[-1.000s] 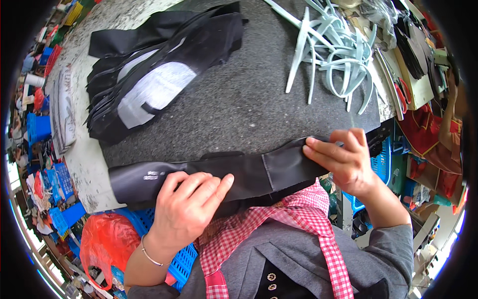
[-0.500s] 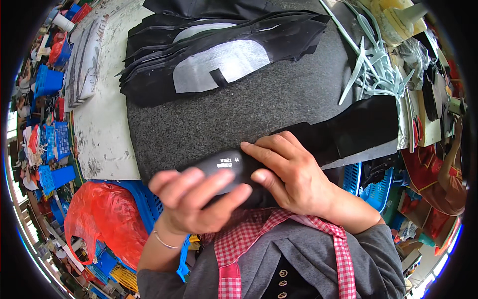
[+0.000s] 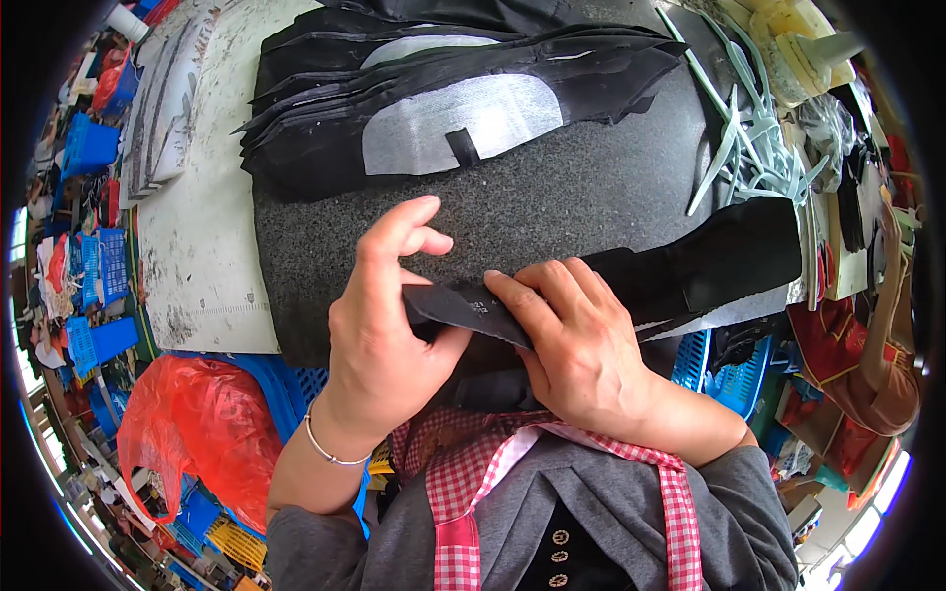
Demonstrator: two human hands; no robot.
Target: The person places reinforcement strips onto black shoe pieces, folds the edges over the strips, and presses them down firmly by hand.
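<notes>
A black shoe-upper-like piece of leather or synthetic sheet, with small white print, is bent up at its left end in front of me. My left hand has its thumb and a tucked finger at that end, while two other fingers stick out above it. My right hand grips the piece farther right, fingers on top and thumb at the near edge. More black material stretches away to the right from beneath my right hand. Whether it is the same piece I cannot tell.
Beyond my hands, a pile of black cut pieces with silvery patches lies on a dark grey speckled mat. Pale strips tangle at the right, near a glue-smeared container. A red plastic bag and blue baskets flank me.
My left hand, blurred over the piece earlier, has turned upright at its left end with fingers raised. That end is now bent up. My right hand keeps its grip.
</notes>
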